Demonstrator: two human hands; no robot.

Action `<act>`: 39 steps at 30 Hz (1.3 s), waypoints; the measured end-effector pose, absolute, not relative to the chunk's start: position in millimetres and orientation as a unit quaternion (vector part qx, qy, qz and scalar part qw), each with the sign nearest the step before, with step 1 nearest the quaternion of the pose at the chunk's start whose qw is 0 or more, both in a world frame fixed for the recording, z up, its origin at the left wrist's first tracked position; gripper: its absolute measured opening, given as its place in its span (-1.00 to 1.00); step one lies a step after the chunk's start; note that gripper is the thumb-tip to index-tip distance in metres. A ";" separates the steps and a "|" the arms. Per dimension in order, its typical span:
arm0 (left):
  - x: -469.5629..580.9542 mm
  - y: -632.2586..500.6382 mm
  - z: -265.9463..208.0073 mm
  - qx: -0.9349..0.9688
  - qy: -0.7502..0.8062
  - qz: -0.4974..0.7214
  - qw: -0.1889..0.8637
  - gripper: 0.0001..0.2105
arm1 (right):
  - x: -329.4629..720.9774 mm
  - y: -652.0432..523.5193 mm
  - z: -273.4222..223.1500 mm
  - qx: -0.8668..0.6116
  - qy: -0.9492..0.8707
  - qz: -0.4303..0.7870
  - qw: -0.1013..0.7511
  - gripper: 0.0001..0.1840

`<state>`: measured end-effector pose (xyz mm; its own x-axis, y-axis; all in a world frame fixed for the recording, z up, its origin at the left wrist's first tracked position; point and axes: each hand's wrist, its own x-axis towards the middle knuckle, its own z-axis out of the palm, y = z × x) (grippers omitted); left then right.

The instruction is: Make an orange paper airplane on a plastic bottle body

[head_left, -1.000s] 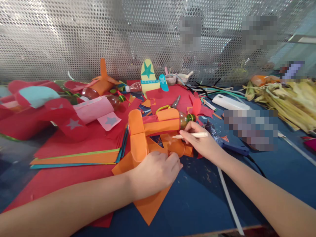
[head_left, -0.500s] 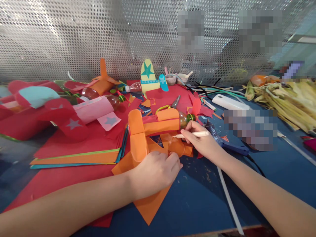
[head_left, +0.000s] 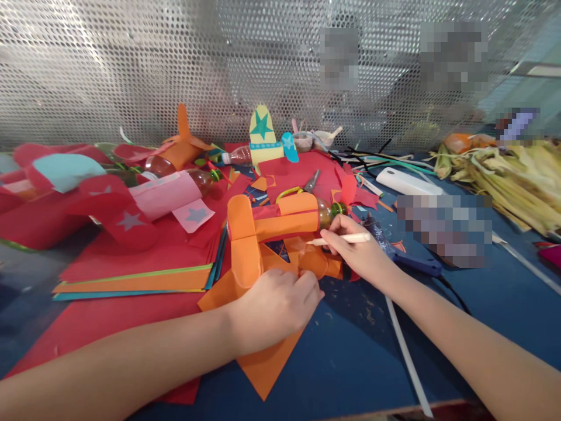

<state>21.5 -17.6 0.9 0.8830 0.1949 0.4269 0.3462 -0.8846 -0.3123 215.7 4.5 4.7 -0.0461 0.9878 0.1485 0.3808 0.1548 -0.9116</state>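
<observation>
My right hand (head_left: pixel 350 248) pinches a white pen (head_left: pixel 350 238), its tip down at a rounded orange craft-sheet piece (head_left: pixel 312 261). Curled over the orange pieces beside it, my left hand (head_left: pixel 278 307) is closed, with its fingertips partly hidden. An orange craft sheet (head_left: pixel 269 368) sticks out from beneath this hand. Just behind both hands lies a plastic bottle (head_left: pixel 325 213) with a green neck, wrapped in orange and red sheet. Orange wing-like strips (head_left: pixel 245 245) cross its left end.
Stacked coloured sheets (head_left: pixel 140 260) lie at left, beside decorated bottles (head_left: pixel 175 196). Scissors (head_left: pixel 307 186) rest on red scraps behind. To the right are a blue glue gun (head_left: pixel 416 263), a white stick (head_left: pixel 407 356) and dried husks (head_left: pixel 517 181). A perforated metal panel (head_left: pixel 175 70) stands behind.
</observation>
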 end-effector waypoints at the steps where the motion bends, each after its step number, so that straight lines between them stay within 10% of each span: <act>1: 21.5 -17.5 1.2 -0.951 -0.142 -0.197 0.194 -0.82 | 215.8 4.6 4.6 -0.545 -0.630 0.356 0.424 -0.76; 39: 23.3 -15.9 0.3 -0.947 -0.146 -0.206 0.198 -0.81 | 212.8 3.0 10.4 -0.563 -0.621 0.348 0.420 -0.78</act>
